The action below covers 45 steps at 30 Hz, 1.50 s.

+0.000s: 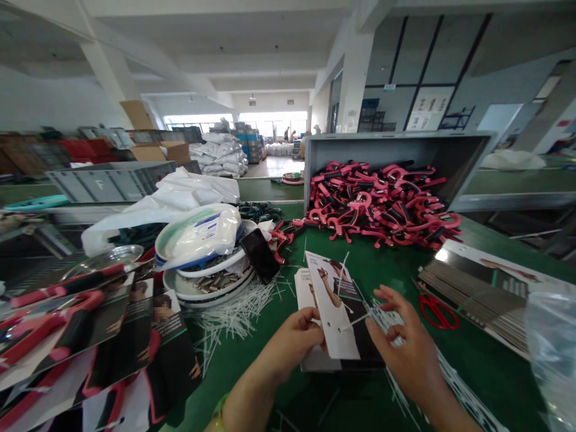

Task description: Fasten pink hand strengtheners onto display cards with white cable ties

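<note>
My left hand [299, 336] pinches the left edge of a printed backing card [330, 306], raised and tilted above a stack of similar cards [306, 288]. White cable ties [355, 324] stick out from the card near its punched holes. Beside its right edge is my right hand [402, 339], with fingers bent and apart. The right thumb tip is close to the end of one tie; whether it touches cannot be made out. Loose cable ties [454, 384] lie under and beyond the right hand.
A tipped grey crate [400, 144] spills pink-and-black pliers [369, 204] onto the green table. To the right are bundled cards [481, 294] and red-handled scissors [438, 312]. On the left lie carded pliers [85, 336], stacked bowls [209, 282], a phone [261, 255] and more ties [238, 318].
</note>
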Available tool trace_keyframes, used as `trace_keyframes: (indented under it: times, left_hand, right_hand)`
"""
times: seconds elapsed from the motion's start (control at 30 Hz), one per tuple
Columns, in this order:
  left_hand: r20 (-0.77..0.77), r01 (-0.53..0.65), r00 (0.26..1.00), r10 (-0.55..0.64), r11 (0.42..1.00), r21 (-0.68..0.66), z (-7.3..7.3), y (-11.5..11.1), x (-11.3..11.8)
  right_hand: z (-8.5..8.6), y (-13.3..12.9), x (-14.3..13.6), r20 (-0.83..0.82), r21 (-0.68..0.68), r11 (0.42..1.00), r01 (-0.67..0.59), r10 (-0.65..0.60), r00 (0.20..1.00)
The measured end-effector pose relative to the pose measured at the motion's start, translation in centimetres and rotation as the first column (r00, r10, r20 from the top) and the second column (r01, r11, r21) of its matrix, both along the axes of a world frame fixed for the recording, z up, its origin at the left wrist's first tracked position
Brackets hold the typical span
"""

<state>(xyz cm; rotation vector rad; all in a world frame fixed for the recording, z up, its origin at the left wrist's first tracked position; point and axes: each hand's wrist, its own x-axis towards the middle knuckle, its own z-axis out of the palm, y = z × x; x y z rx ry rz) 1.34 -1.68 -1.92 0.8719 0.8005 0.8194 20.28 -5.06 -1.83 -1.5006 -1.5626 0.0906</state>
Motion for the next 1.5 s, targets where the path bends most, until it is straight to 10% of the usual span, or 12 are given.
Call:
trace_keyframes:
  times: [0.1, 0.2, 0.43, 0.7, 1.07, 1.5]
  left_hand:
    - [0.020, 0.016, 1.000, -0.015, 0.999, -0.051, 0.2, 0.4, -0.5]
    - [0.036, 0.051, 0.998, -0.049, 0.997, -0.061, 0.4, 0.7, -1.0]
    - [0.227, 0.088, 0.967, -0.117, 0.987, 0.135, 0.9, 0.7, -2.3]
    - [0.253, -0.198, 0.959, 0.127, 0.940, 0.278, 2.4, 1.4, 3.1]
    - [0.251, 0.085, 0.962, -0.106, 0.992, 0.093, 2.4, 2.6, 4.4]
    - [0.240, -0.144, 0.964, 0.113, 0.983, 0.112, 1.9, 2.1, 4.3]
  right_hand:
    - [0.0, -1.2, -0.1, 0.488, 0.121, 0.966, -0.228, 0.142, 0.861]
    - [-0.4, -1.7, -1.1, 0.641, 0.109, 0.927, -0.360, 0.211, 0.738]
    - [-1.0, -0.2, -0.7, 0.519, 0.249, 0.921, -0.300, 0.135, 0.844]
    - [1.8, 0.2, -0.2, 0.263, 0.224, 0.964, -0.141, 0.079, 0.962]
    - [1.5, -0.2, -0.7, -0.344, -0.050, 0.998, -0.048, 0.028, 0.939]
    - [0.1, 0.5, 0.7, 0.230, 0.245, 0.940, -0.235, 0.179, 0.957]
